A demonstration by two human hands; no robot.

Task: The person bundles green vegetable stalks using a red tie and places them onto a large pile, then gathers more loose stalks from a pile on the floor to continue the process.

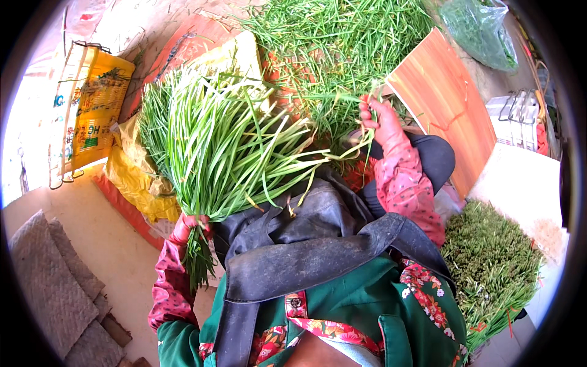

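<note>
My left hand (pixel 191 229) is wrapped round one end of a large bunch of garlic chives (pixel 214 147). The long flat green leaves fan up and to the right across my lap, and dark green ends hang below the fist. To the right, my right hand (pixel 384 119) is closed with fingers pinched on a few thin chive strands, some of them pale or yellowish. A few bent leaves trail from the bunch toward that hand. Behind the bunch, more chives (pixel 156 122) lie on yellow sacking (pixel 238 55).
A broad heap of loose chives (pixel 348 37) spreads at the back. A wood-grain board (pixel 449 101) leans right of my right hand. Tied chive bundles (pixel 489 263) stand at the lower right. A yellow container (pixel 101 104), grey padding (pixel 52 281) and a clear bag of greens (pixel 483 37) lie around.
</note>
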